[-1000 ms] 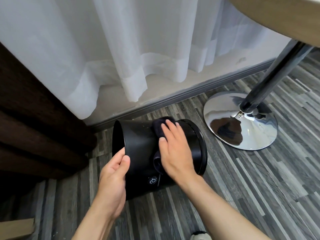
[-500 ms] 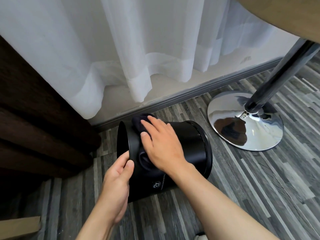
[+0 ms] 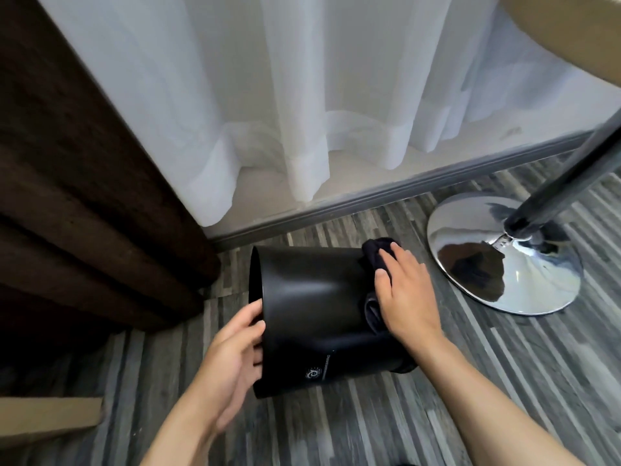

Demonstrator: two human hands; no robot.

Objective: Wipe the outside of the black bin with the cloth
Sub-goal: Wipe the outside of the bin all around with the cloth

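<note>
The black bin (image 3: 312, 297) lies on its side on the floor, its open mouth facing left and a small white logo low on its wall. My left hand (image 3: 232, 358) grips the rim at the mouth, thumb over the edge. My right hand (image 3: 403, 294) presses a dark cloth (image 3: 376, 255) flat against the bin's outer wall near its right end. Most of the cloth is hidden under my palm; bits show above the fingers and below the thumb.
A chrome table base (image 3: 504, 253) with a dark pole (image 3: 564, 183) stands just right of the bin. A white sheer curtain (image 3: 302, 95) and baseboard run behind it. A dark brown curtain (image 3: 84, 196) hangs at the left. A cardboard edge (image 3: 47, 418) sits at lower left.
My right hand has slid the cloth from the bin's left part, near the mouth, across to its right end. My left hand still holds the rim.
</note>
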